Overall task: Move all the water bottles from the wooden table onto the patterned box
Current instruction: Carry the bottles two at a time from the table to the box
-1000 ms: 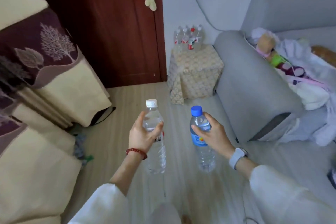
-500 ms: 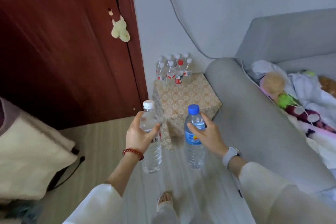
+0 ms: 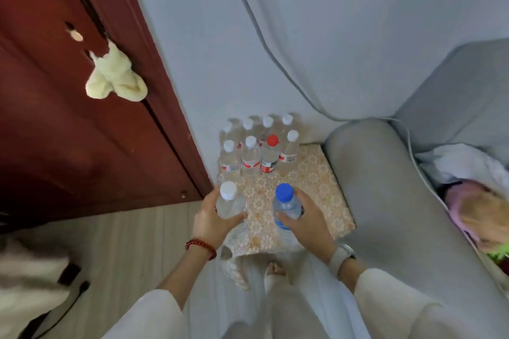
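Two clear plastic bottles held upright, one per hand, over the near part of the gold-patterned fabric-covered box (image 3: pixel 316 181). Left hand (image 3: pixel 210 221): fingers curled around the white-capped clear bottle (image 3: pixel 230 205). Right hand (image 3: pixel 308 221): fingers wrapped around the blue-capped clear bottle (image 3: pixel 286 206). Beyond both sets of fingertips, a cluster of clear bottles (image 3: pixel 259 146) stands at the box's far edge by the wall, one red-capped. Grey sofa arm (image 3: pixel 385 201) just right of the right fingers; dark red door (image 3: pixel 82 118) left of the left ones.
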